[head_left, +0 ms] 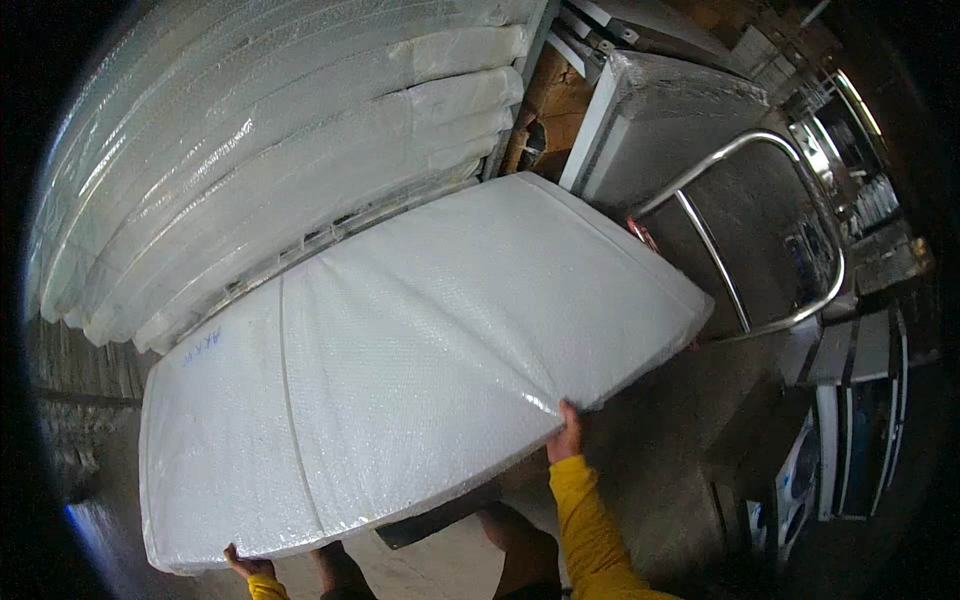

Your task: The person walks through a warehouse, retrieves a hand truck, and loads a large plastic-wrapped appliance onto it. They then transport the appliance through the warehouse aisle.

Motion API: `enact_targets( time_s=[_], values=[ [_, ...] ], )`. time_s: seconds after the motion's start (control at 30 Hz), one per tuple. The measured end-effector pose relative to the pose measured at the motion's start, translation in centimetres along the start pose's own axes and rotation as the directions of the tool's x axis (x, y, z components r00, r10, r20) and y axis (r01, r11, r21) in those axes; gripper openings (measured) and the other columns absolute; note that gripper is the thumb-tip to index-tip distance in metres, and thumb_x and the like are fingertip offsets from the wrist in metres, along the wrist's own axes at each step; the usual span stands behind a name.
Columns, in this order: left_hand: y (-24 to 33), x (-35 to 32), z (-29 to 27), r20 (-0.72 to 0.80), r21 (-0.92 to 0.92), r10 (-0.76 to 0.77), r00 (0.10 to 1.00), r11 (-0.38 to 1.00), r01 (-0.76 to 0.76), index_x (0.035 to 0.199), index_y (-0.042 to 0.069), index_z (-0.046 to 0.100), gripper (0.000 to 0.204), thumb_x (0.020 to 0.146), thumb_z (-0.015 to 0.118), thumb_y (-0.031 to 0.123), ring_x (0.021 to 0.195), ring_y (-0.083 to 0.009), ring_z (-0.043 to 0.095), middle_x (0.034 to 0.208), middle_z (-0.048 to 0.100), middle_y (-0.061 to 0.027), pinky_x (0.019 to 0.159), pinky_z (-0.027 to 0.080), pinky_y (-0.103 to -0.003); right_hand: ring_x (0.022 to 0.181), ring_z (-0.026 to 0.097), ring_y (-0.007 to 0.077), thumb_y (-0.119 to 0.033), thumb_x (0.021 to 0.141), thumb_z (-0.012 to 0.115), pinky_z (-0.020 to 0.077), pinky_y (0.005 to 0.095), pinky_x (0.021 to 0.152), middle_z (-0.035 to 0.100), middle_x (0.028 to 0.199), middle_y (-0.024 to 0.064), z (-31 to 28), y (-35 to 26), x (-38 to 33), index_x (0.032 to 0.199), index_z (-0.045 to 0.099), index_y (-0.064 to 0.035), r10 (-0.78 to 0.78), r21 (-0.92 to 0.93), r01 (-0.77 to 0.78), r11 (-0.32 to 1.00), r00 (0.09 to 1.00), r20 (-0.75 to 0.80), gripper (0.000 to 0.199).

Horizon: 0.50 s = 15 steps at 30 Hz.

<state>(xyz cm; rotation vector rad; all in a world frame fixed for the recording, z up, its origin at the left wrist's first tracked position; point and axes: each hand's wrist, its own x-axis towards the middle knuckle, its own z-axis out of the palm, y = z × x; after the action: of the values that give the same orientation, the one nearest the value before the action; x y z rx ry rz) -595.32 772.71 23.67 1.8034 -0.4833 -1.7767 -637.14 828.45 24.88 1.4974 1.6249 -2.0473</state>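
Note:
A large flat white panel [430, 330], wrapped in bubble wrap, stretches across the middle, with a strap-like line across its left part and blue handwriting near its left end. My left hand [243, 563] grips its near edge toward the left end, thumb on top. Further right along the same edge, my right hand [566, 434] is closed on the wrap, which is pulled into creases there. The fingers under the panel are hidden. Beyond its right end stands the bent metal handle [835, 250] of a cart; whether the panel rests on the cart, I cannot tell.
Several wrapped panels [300, 110] are stacked along the far left side. Another wrapped slab [670, 130] leans at the back, beside torn brown cardboard [555, 105]. At the right, flat boxed units [860, 430] stand on the dark floor [650, 460].

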Motion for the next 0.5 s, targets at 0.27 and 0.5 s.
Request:
enact_targets(
  time_s=[0.27,0.5],
  values=[
    [-7.2,10.1,-1.0,0.119,-0.170,0.040,0.992,0.985,-0.019,0.132,0.009,0.049,0.069,0.084,0.057,0.057,0.117,-0.0333,0.052,0.130,0.055,-0.0113,0.103,0.039,-0.049,0.120,0.048,0.0315,-0.053,0.084,0.060,0.0410,0.0497,0.100,0.053,0.132,0.0079,-2.0,7.8,8.3,0.131,0.051,-0.0119,0.000,0.332,-0.126,0.935,0.934,0.357,0.064],
    [-10.8,10.0,-2.9,0.154,-0.187,0.122,0.980,0.978,-0.092,0.124,0.009,0.055,0.059,0.082,0.063,0.050,0.111,-0.0303,0.056,0.121,0.060,-0.0089,0.099,0.042,-0.046,0.124,0.042,0.0321,-0.054,0.078,0.063,0.0352,0.0507,0.104,0.047,0.137,0.0072,-4.4,11.6,8.7,0.134,0.047,-0.0137,-0.159,0.195,0.126,0.973,0.974,0.162,0.070]
  ],
)
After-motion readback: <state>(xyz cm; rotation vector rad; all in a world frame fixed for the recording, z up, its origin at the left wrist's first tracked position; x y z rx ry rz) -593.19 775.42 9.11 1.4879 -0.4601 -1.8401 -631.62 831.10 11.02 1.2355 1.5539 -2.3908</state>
